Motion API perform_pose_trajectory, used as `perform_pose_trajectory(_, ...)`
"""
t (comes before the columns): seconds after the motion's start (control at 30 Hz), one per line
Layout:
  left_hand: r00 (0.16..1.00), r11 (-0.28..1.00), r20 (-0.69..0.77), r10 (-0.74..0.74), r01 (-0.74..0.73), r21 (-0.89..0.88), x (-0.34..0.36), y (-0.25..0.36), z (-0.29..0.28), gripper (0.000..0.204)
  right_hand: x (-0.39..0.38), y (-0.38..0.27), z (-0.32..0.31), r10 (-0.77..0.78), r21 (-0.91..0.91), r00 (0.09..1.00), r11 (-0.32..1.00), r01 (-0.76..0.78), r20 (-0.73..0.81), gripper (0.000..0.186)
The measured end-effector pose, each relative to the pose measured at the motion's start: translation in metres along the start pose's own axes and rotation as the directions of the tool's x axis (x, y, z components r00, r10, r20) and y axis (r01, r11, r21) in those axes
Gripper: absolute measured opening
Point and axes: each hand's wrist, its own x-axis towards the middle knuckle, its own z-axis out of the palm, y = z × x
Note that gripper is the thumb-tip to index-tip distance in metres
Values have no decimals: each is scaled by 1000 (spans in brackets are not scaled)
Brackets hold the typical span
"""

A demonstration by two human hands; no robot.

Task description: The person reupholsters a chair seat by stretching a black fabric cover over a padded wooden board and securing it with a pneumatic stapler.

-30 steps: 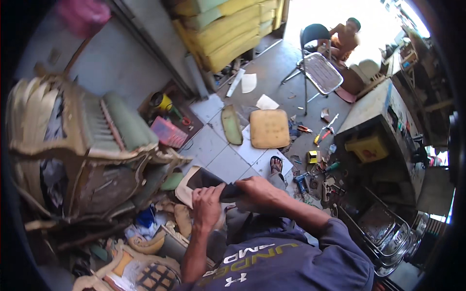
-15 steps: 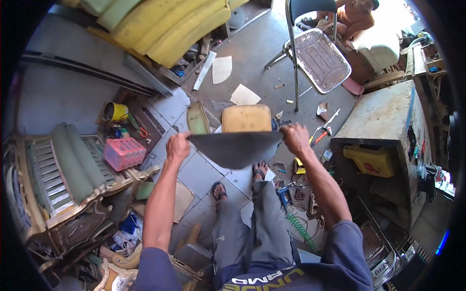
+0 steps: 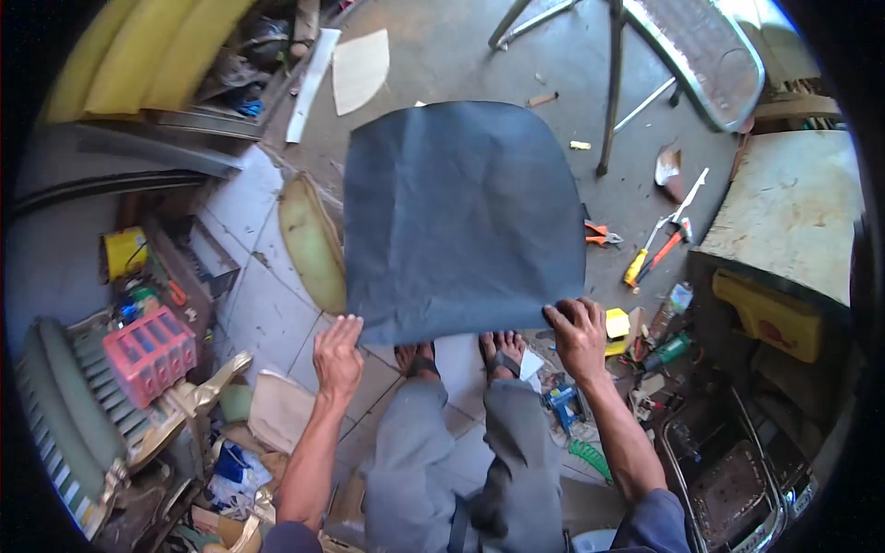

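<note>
A large dark blue-grey sheet of fabric (image 3: pixel 461 217) is spread out flat in front of me, over the floor. My left hand (image 3: pixel 338 353) grips its near left corner and my right hand (image 3: pixel 579 332) grips its near right corner. Both arms reach forward from the lower edge. Below the sheet I see my grey trousers and my feet in sandals (image 3: pixel 498 350) on the tiled floor. The sheet hides whatever lies on the floor beneath it.
A yellow-green oval pad (image 3: pixel 312 241) lies left of the sheet. Pliers (image 3: pixel 601 235) and screwdrivers (image 3: pixel 659 244) lie at the right, by a worn workbench (image 3: pixel 793 212). A metal chair frame (image 3: pixel 645 55) stands ahead. A pink crate (image 3: pixel 147 355) and an ornate chair frame (image 3: pixel 83 415) sit at left.
The sheet has gone from a bunched strip held between my hands to a fully spread panel. My view has tipped further down toward the floor.
</note>
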Motion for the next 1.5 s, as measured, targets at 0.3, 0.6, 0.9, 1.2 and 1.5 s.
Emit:
perform_pose_trajectory(0.3,670,955,683,-291,242,169,38,-23,149,30,-41,61,176,162,63,919,978,-197,359,42)
perform_pose_trajectory(0.6,841,788,49,-539,524,-322,164,-50,209,63,44,93,213,680,362,733,688,-629,-19,38)
perform_pose_trajectory(0.9,895,585,187,-406,411,-699,193,-68,206,46,49,107,199,552,772,715,186,-607,429,54)
perform_pose_trajectory(1.2,931,196,-296,-216,-256,-947,178,-70,60,22,95,78,77,366,884,930,442,-152,-23,37)
perform_pose_trajectory(1.5,913,-354,380,-147,310,-882,140,-83,107,31,1,77,187,230,567,921,824,-13,-314,40)
